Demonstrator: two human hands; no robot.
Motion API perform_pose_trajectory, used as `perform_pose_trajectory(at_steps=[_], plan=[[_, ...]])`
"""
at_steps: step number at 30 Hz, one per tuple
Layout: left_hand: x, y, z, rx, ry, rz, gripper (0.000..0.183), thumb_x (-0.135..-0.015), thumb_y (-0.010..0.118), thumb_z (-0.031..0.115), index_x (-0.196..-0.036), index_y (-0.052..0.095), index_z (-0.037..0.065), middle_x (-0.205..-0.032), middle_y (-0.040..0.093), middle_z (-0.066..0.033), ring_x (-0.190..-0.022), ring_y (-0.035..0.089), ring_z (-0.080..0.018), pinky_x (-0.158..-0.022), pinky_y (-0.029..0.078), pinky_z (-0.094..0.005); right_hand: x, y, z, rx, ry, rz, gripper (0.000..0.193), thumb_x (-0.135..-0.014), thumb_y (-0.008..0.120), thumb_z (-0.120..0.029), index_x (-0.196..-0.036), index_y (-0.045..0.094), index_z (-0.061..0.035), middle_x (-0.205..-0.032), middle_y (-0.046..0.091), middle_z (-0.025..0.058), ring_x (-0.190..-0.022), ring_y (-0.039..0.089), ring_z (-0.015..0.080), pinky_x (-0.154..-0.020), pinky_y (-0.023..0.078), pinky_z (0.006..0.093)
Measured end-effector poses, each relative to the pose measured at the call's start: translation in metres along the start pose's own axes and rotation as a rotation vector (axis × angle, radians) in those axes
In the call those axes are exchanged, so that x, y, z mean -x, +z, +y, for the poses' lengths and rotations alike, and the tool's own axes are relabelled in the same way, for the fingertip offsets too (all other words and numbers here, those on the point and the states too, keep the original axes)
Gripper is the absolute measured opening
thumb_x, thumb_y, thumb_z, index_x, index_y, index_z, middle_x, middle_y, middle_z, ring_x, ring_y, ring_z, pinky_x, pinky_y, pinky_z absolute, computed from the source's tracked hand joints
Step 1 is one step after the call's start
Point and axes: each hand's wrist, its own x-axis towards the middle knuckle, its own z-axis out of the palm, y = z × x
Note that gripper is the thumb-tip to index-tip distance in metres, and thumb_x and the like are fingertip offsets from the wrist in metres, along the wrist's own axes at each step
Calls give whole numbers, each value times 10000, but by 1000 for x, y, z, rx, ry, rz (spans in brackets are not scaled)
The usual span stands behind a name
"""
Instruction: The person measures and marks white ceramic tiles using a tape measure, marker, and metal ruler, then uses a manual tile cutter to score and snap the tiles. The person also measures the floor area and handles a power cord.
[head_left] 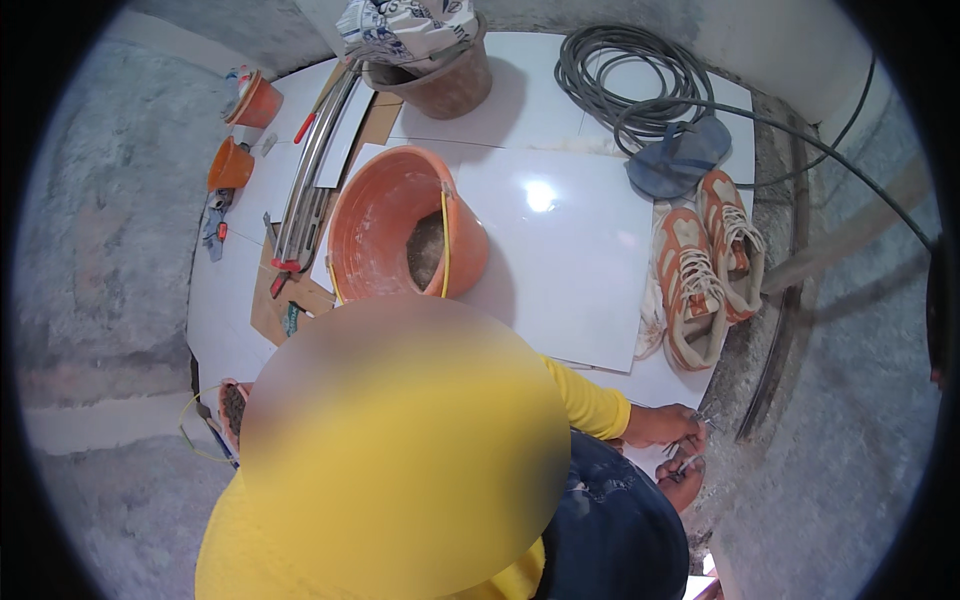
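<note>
Both hands are together at the right, beside the wall edge of the white tiled floor. My left hand (655,424), in a yellow sleeve (592,402), has its fingers closed on thin grey pieces (670,449) too small to name. Just below it, my right hand (682,486) is partly hidden behind a dark-trousered knee (620,520). Its fingers are bent around something small and thin, and the fingertips of the two hands nearly meet. A blurred yellow patch covers much of the lower middle and hides what lies beneath.
An orange bucket (365,235) stands ahead by a loose white tile (560,270). A tile cutter (312,185) lies left of it. Shoes (690,290), a slipper (680,160) and coiled black cable (640,85) occupy the right. Behind stands a grey bucket (450,88) holding a sack.
</note>
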Motion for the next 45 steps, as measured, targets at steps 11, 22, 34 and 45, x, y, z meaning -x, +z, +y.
perform_pose_trajectory(at_steps=[11,22,34,45], plan=[[18,-31,1,-26,197,-227,303,-1085,567,298,-1286,594,72,-1237,694,-91,-1176,656,-233,-985,539,-395,14,48,-21,784,-290,71,523,-1021,665,-233,-1493,571,-30,-1422,660,217,-1341,612,378,-1109,470,449],[14,-55,12,694,-277,18,128,-1111,521,237,-1084,582,127,-848,572,-12,-710,577,-167,-811,588,-434,-56,11,-24,824,-235,347,284,-1002,621,-185,-1216,718,-26,-1098,751,236,-1024,727,402,-881,549,499],[24,-36,26,387,-263,90,290,-1155,468,399,-1043,545,143,-752,456,85,-607,448,-77,-736,561,-393,-142,-53,43,1449,-500,168,168,-963,612,-48,-1107,696,-22,-1078,660,210,-1044,662,410,-879,527,514],[6,-26,23,442,-217,20,316,-1142,494,432,-1001,533,152,-788,529,38,-695,576,-140,-752,604,-410,-151,-63,34,1393,-505,52,180,-965,576,-29,-1122,652,16,-1114,634,234,-1101,613,418,-923,504,488]])
